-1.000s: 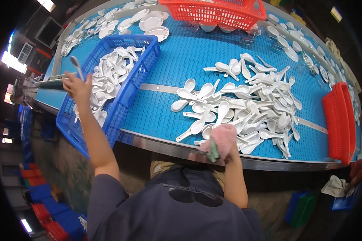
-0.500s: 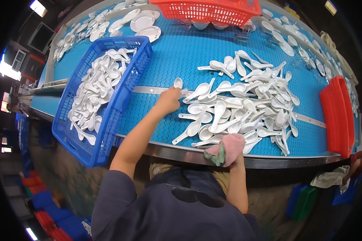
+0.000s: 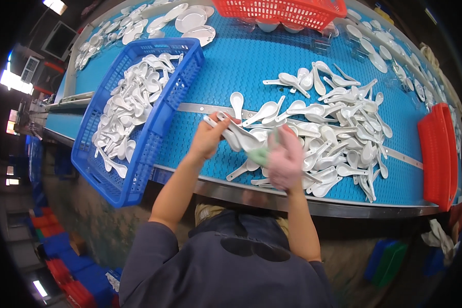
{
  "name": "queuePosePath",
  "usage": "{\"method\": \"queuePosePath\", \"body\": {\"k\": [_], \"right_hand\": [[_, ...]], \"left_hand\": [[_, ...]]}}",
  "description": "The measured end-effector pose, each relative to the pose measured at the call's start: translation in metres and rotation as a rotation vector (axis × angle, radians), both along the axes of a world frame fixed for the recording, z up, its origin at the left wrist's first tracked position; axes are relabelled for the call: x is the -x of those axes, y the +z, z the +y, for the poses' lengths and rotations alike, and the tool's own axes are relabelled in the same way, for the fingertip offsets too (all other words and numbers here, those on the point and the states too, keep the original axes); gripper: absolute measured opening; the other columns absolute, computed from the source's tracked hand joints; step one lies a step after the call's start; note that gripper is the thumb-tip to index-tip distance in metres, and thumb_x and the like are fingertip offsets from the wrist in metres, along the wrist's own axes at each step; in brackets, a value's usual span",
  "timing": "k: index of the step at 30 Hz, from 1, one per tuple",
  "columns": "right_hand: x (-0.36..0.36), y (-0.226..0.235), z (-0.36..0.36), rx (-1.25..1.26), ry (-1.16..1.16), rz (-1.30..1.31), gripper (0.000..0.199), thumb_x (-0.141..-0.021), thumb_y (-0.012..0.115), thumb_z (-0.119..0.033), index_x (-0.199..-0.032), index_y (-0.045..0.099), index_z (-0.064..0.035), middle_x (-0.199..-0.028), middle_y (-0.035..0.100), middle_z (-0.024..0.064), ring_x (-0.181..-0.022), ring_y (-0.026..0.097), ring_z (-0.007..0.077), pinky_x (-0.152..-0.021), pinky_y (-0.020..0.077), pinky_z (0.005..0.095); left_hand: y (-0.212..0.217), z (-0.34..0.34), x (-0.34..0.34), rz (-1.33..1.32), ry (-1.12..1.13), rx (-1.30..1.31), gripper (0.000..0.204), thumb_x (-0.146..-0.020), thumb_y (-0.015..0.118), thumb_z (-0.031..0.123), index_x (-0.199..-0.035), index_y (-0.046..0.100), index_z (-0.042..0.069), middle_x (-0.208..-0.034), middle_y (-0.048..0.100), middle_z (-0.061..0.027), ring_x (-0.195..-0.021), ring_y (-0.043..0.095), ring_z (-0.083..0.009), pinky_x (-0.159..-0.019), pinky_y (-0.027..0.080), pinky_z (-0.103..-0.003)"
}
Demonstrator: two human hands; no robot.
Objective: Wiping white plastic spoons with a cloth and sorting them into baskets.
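Dozens of white spoons fill the blue crate (image 3: pixel 154 128) at the surface's left edge. Beside it, the left hand (image 3: pixel 208 138) grips a white ceramic spoon (image 3: pixel 236 134) by its handle; glazed, stiff and breakable, probably slippery. The right hand (image 3: pixel 285 159), blurred, clutches a green cloth (image 3: pixel 260 155) against the loose pile (image 3: pixel 333 133).

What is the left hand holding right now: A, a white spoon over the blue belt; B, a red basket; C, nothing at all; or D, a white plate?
A: the left hand has its grip closed on a white spoon above the blue belt, next to the spoon pile, with the right hand in a pink glove close beside it.
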State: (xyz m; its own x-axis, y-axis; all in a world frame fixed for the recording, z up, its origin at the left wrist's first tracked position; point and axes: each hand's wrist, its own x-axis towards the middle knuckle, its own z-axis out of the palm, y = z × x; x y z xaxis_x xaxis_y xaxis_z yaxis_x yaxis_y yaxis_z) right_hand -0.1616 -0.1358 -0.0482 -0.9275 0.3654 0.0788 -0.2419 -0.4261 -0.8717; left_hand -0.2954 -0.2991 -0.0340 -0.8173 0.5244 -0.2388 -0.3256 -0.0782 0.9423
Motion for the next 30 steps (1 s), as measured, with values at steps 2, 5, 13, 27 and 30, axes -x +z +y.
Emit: {"method": "queuePosePath", "body": {"k": [2, 5, 13, 27, 30], "right_hand": [[0.033, -0.003, -0.013, -0.578, -0.122, -0.151, 0.027, -0.077, 0.057, -0.007, -0.104, 0.053, -0.0009, -0.093, 0.059, 0.0076, -0.077, 0.058, 0.0146, -0.066, 0.0461, 0.0263], [0.036, -0.002, -0.022, -0.697, -0.013, -0.280, 0.024, -0.075, 0.059, -0.013, -0.095, 0.056, -0.0009, -0.082, 0.062, 0.0096, -0.073, 0.059, 0.0162, -0.065, 0.0458, 0.0288], [0.007, 0.018, -0.018, 0.351, -0.072, -0.318, 0.026, -0.083, 0.052, -0.013, -0.103, 0.048, 0.0032, -0.095, 0.058, 0.0165, -0.077, 0.061, 0.0196, -0.063, 0.0514, 0.0289], [0.003, -0.049, -0.018, 0.406, 0.311, -0.272, 0.038, -0.079, 0.055, -0.018, -0.112, 0.048, -0.0003, -0.107, 0.055, 0.0125, -0.096, 0.055, 0.0230, -0.082, 0.0453, 0.0327], [-0.002, -0.062, -0.016, 0.152, 0.352, -0.172, 0.049, -0.074, 0.062, -0.019, -0.117, 0.045, -0.0010, -0.107, 0.054, 0.0146, -0.097, 0.055, 0.0234, -0.085, 0.0442, 0.0326]], "left_hand": [[0.007, 0.018, -0.030, 0.054, 0.088, -0.130, 0.015, -0.088, 0.050, 0.014, -0.092, 0.055, 0.000, -0.093, 0.063, -0.0121, -0.079, 0.060, -0.0169, -0.072, 0.049, -0.029], [0.008, 0.017, -0.036, 0.060, 0.080, -0.062, 0.016, -0.088, 0.049, 0.012, -0.089, 0.057, -0.002, -0.086, 0.062, -0.0082, -0.081, 0.056, -0.0124, -0.073, 0.044, -0.025], [0.027, -0.011, -0.014, 0.038, 0.372, -0.371, 0.029, -0.093, 0.043, 0.024, -0.100, 0.052, -0.003, -0.100, 0.059, -0.0147, -0.093, 0.058, -0.0201, -0.082, 0.047, -0.033], [0.032, 0.017, -0.057, 0.601, -0.100, 0.101, 0.028, -0.095, 0.034, 0.016, -0.118, 0.040, 0.001, -0.107, 0.061, -0.0121, -0.109, 0.051, -0.0189, -0.097, 0.033, -0.032], [0.039, 0.016, -0.062, 0.111, -0.099, -0.317, 0.018, -0.095, 0.034, 0.019, -0.099, 0.043, 0.004, -0.106, 0.060, -0.0174, -0.112, 0.049, -0.0239, -0.096, 0.035, -0.036]]}}
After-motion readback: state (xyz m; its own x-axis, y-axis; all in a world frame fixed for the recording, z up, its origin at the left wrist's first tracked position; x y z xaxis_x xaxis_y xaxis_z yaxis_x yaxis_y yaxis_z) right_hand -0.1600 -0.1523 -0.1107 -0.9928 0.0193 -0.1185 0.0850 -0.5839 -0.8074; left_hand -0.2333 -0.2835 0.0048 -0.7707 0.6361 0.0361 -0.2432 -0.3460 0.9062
